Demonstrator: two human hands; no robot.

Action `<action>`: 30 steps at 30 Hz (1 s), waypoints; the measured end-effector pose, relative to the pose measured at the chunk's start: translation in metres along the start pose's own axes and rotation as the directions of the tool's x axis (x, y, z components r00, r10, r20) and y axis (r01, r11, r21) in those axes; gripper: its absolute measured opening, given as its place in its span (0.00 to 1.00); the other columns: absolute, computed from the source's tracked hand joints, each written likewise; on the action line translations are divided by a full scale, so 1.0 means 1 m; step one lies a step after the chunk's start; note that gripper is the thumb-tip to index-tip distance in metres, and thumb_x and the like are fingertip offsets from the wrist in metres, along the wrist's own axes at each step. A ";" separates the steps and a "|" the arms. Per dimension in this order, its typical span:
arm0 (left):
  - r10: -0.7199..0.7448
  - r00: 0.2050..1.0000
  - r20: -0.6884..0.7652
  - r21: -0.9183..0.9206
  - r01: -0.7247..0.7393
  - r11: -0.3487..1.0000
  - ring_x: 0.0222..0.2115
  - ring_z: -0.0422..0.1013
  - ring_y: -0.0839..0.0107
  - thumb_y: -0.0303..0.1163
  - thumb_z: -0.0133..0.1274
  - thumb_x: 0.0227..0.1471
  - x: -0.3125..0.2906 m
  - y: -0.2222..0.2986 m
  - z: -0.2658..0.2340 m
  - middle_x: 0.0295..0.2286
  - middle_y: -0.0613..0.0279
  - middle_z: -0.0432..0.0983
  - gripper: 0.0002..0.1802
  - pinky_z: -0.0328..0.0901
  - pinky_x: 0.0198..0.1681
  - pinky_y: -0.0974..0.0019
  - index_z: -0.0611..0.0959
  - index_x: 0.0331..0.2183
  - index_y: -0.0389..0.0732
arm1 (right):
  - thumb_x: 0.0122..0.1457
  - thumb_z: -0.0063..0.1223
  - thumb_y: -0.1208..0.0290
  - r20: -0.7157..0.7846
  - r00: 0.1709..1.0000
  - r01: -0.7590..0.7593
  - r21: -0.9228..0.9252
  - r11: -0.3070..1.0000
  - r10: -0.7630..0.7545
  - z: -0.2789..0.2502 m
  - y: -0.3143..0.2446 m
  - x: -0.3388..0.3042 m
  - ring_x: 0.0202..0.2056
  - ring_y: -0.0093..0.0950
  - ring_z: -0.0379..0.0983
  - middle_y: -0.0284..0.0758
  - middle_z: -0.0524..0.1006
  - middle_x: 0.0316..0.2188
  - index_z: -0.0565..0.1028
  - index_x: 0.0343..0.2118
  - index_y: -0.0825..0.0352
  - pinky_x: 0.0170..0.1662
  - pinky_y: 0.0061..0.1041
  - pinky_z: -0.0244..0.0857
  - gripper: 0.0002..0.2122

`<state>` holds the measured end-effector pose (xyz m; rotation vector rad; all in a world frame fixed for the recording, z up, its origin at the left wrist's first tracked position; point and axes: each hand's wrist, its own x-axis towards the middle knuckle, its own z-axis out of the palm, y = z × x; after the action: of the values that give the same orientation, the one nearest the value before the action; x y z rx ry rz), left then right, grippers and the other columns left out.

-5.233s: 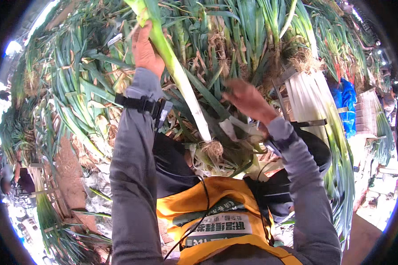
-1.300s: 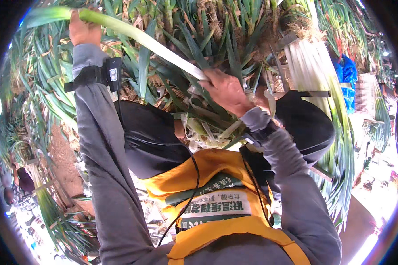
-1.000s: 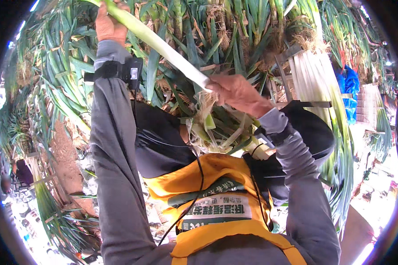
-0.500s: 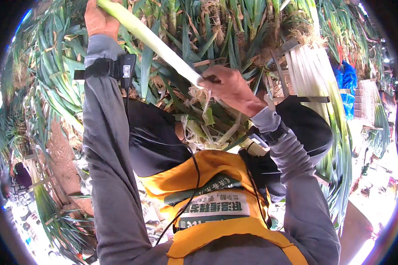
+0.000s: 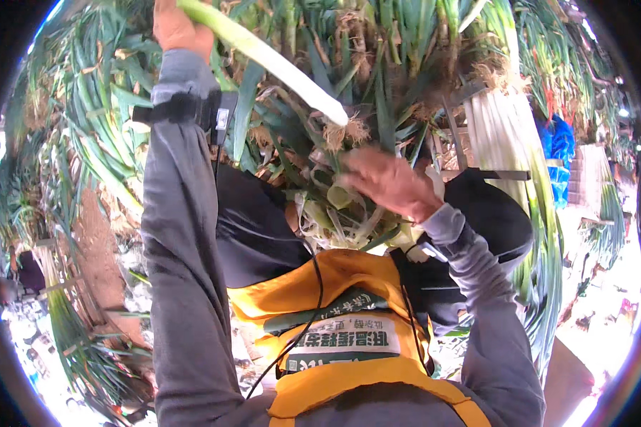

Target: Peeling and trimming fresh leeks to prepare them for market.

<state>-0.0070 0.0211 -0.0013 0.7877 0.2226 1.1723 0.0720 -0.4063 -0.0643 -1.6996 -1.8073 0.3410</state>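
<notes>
My left hand (image 5: 184, 30) is closed around a long green onion (image 5: 278, 65) near the top left, its upper part cut off by the picture's edge. The onion's white shaft slants down to the right, ending in a tuft of pale roots (image 5: 346, 131). Just below those roots is my right hand (image 5: 395, 183), apart from the onion. Its fingers are stretched out and loosely spread, their tips blurred by motion. Under it, between my knees, lies a heap of pale peeled skins and leaf scraps (image 5: 335, 213).
Many green onions with dark green leaves (image 5: 377, 50) lie ahead and to the left (image 5: 96, 121). On the right, a bundle with white shafts (image 5: 495, 132) rests against a metal rack bar (image 5: 502, 174). A blue plastic bag (image 5: 559, 156) is beyond it. I wear a yellow apron (image 5: 363, 267).
My right hand has let go of the onion's root end, opened, and moved down and to the right. The onion and my left hand have shifted slightly right, and the roots now show fully.
</notes>
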 end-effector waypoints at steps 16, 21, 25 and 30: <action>-0.090 0.988 0.129 -0.029 0.095 0.995 0.31 0.66 0.64 0.42 0.40 0.64 -0.026 -0.022 0.038 0.33 0.54 0.72 0.16 0.64 0.38 0.60 0.71 0.44 0.40 | 0.50 0.65 0.63 -0.098 0.904 -0.351 0.390 0.851 0.417 -0.018 0.027 0.096 0.30 0.35 0.76 0.41 0.79 0.32 0.78 0.36 0.67 0.36 0.31 0.68 0.14; -0.088 0.994 0.058 -0.009 0.089 0.996 0.32 0.67 0.63 0.41 0.44 0.63 -0.036 -0.023 0.046 0.33 0.55 0.73 0.15 0.66 0.39 0.59 0.71 0.45 0.41 | 0.52 0.60 0.65 -0.096 0.929 -0.333 0.198 0.922 0.356 -0.010 0.016 0.094 0.31 0.40 0.76 0.41 0.78 0.31 0.77 0.35 0.65 0.37 0.35 0.69 0.10; -0.057 0.998 0.025 -0.006 0.057 0.998 0.33 0.68 0.63 0.38 0.48 0.60 -0.044 -0.025 0.057 0.33 0.55 0.73 0.14 0.67 0.38 0.58 0.72 0.44 0.41 | 0.52 0.57 0.70 -0.176 0.959 -0.228 -0.002 0.974 0.224 0.001 0.011 0.081 0.31 0.39 0.76 0.39 0.76 0.30 0.75 0.33 0.64 0.34 0.34 0.70 0.07; 0.078 0.996 0.050 0.029 -0.080 0.996 0.33 0.69 0.62 0.35 0.49 0.59 -0.030 -0.020 0.045 0.32 0.55 0.73 0.11 0.68 0.37 0.57 0.73 0.41 0.40 | 0.49 0.58 0.76 -0.243 0.968 -0.026 0.156 0.987 0.064 0.001 0.012 0.062 0.30 0.41 0.76 0.41 0.76 0.29 0.73 0.32 0.67 0.33 0.34 0.71 0.07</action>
<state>0.0200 -0.0289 0.0112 0.8581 0.1706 1.2249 0.0832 -0.3447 -0.0557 -1.6014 -1.5253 0.2655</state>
